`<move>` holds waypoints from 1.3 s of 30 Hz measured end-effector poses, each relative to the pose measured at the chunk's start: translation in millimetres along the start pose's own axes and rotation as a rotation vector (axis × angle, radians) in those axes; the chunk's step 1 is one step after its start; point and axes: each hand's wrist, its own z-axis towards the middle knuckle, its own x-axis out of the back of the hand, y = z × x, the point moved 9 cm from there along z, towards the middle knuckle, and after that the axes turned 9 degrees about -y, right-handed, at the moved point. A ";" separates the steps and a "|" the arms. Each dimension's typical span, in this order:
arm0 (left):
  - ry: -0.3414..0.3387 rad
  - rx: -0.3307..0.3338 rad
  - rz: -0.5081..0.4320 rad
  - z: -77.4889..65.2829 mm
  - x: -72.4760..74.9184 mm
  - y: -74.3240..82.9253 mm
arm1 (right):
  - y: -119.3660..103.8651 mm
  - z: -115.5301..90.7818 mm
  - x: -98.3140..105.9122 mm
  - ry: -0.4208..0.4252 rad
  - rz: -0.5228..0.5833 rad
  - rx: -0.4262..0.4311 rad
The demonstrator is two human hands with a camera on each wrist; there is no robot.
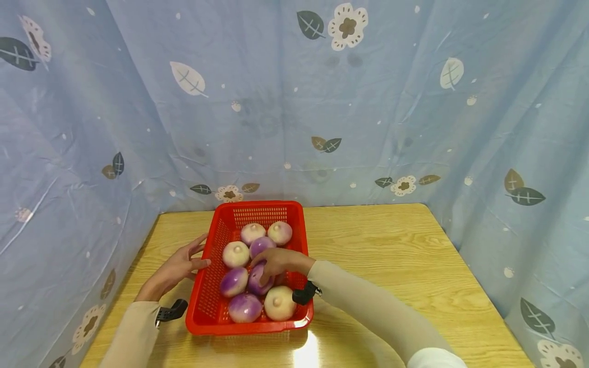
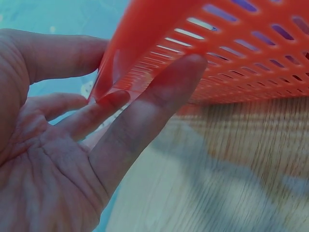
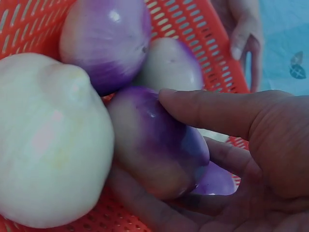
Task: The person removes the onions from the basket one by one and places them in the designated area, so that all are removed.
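A red plastic basket point(image 1: 250, 327) holds several purple-and-white turnips. My right hand point(image 1: 281, 259) reaches in from the right and grips one purple turnip point(image 1: 258, 281) in the near half. In the right wrist view the thumb rests on top of this turnip point(image 3: 157, 145) while fingers curl underneath. A large pale turnip point(image 3: 48, 145) and another purple one point(image 3: 106, 43) sit close beside it. On the basket's left side, my left hand point(image 1: 177, 266) holds the rim. Its thumb hooks over the edge, and in the left wrist view the other fingers point(image 2: 145, 123) lie along the slotted outer wall.
The basket stands on a wood-grain table point(image 1: 382, 255), left of its middle. Blue curtains point(image 1: 285, 102) with leaf and flower prints surround the table at the back and sides. Each wrist carries a small black camera mount point(image 1: 172, 311).
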 end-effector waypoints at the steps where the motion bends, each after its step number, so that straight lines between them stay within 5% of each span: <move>1: 0.002 0.001 0.001 0.2 -0.3 0.3 | -0.3 -1.7 0.6 -0.003 0.017 -0.001; 7: 0.011 -0.001 0.000 -0.4 -1.2 1.4 | -13.4 -15.1 11.3 0.049 -0.005 0.047; 13: 0.014 -0.006 -0.002 -0.9 0.1 1.9 | -25.6 -28.5 21.9 0.116 0.083 0.134; 24: 0.022 -0.001 0.002 -0.7 -0.3 -2.8 | -27.2 -67.5 45.9 0.250 -0.046 0.256; 39: 0.015 -0.015 0.001 -0.7 -1.7 -0.6 | 10.3 -115.9 89.3 0.416 0.244 0.275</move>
